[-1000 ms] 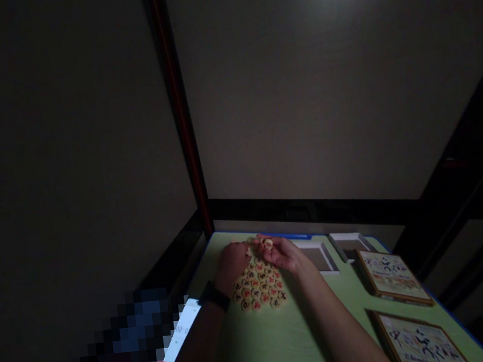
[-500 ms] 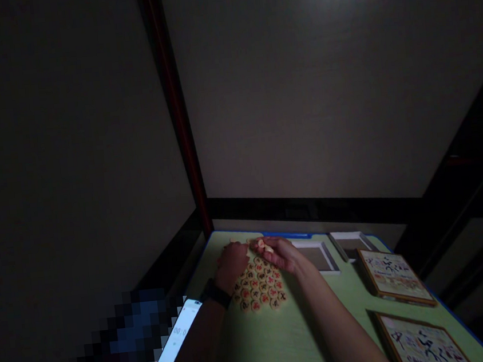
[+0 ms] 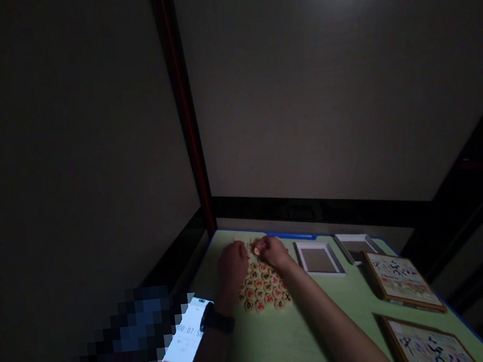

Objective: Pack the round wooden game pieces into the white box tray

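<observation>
Rows of round Chinese chess pieces (image 3: 259, 285), marked in red and black, lie packed together on the green table (image 3: 267, 348). My left hand (image 3: 232, 265), with a dark band on the wrist, is closed at the rows' far left edge. Its fingertips are hidden from me. My right hand (image 3: 275, 251) is closed at the far end of the rows, palm turned down. A pale chess piece (image 3: 257, 250) shows at its fingertips. A few more pieces lie beyond and between both hands, partly covered.
Two open white-rimmed box trays (image 3: 320, 257) (image 3: 356, 246) stand right of the pieces. Two Chinese chess boxes (image 3: 401, 279) (image 3: 431, 345) lie near the right edge. A lit phone (image 3: 177, 349) with a timer is at lower left. Walls rise behind the table.
My right hand has turned from palm up, with several pieces showing in it, to palm down with a piece at its fingertips. My left hand stays close by. The view has shifted slightly.
</observation>
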The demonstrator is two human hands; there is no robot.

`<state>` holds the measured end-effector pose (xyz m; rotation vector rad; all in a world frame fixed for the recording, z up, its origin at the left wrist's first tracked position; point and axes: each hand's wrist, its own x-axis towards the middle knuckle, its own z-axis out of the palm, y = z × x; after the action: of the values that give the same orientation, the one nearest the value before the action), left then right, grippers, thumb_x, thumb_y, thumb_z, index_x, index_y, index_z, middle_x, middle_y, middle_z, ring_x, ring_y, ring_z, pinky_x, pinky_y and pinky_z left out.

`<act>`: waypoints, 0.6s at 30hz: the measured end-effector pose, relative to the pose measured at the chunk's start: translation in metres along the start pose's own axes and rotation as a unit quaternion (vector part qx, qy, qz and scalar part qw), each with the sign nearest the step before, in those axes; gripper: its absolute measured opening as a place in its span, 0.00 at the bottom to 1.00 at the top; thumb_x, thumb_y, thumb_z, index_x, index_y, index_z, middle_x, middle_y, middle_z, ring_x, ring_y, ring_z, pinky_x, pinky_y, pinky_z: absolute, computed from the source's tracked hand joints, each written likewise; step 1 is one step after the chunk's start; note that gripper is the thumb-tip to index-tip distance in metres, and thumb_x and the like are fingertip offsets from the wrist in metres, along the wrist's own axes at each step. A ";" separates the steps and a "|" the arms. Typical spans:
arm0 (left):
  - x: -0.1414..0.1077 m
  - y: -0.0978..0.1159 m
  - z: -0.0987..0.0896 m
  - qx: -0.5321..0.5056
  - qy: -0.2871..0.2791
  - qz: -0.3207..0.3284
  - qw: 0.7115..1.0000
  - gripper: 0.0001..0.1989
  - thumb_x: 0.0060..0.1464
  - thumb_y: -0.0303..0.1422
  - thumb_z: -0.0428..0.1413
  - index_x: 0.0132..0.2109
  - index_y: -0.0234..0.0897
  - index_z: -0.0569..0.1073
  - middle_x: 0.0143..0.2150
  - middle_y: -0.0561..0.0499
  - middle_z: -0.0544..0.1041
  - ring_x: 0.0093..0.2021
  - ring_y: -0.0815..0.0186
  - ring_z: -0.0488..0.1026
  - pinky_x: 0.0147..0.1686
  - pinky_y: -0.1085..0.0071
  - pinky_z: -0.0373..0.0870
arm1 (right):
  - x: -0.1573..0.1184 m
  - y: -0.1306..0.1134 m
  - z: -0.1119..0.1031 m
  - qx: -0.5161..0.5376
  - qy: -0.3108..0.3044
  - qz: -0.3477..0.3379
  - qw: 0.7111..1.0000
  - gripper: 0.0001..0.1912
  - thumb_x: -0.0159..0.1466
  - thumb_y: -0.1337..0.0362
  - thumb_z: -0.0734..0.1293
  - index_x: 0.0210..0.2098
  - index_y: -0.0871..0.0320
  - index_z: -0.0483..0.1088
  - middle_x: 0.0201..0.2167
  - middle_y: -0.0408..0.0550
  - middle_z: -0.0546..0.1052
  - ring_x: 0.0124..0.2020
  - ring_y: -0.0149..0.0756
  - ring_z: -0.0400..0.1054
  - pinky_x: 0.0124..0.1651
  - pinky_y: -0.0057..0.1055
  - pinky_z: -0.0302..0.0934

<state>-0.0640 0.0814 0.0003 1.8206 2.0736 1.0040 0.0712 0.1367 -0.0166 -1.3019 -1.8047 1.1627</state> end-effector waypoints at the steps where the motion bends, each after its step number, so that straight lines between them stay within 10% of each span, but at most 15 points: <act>1: -0.004 -0.003 -0.001 0.056 0.009 0.007 0.998 0.14 0.63 0.29 0.45 0.38 0.36 0.76 0.38 0.46 0.80 0.40 0.64 0.75 0.41 0.70 0.66 | 0.002 -0.001 0.003 -0.043 0.011 -0.009 0.999 0.06 0.58 0.72 0.62 0.32 0.60 0.71 0.33 0.51 0.77 0.37 0.38 0.70 0.39 0.28 0.60; 9: -0.033 -0.006 -0.002 0.221 -0.005 0.059 0.974 0.14 0.61 0.27 0.46 0.40 0.33 0.77 0.41 0.41 0.79 0.46 0.56 0.73 0.48 0.62 0.63 | 0.000 -0.009 0.017 -0.265 -0.012 -0.078 0.961 0.14 0.58 0.79 0.60 0.35 0.59 0.74 0.39 0.55 0.79 0.46 0.42 0.71 0.48 0.30 0.56; 18: -0.033 -0.004 -0.007 0.224 -0.018 0.068 0.972 0.14 0.61 0.26 0.46 0.40 0.33 0.77 0.41 0.42 0.78 0.46 0.56 0.72 0.49 0.61 0.63 | -0.006 -0.012 0.012 -0.286 -0.001 -0.090 0.954 0.10 0.60 0.75 0.62 0.37 0.61 0.74 0.46 0.57 0.76 0.49 0.41 0.70 0.50 0.28 0.56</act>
<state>-0.0640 0.0480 -0.0065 2.1933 2.3210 0.5482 0.0579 0.1259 -0.0107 -1.3929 -2.3067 0.5524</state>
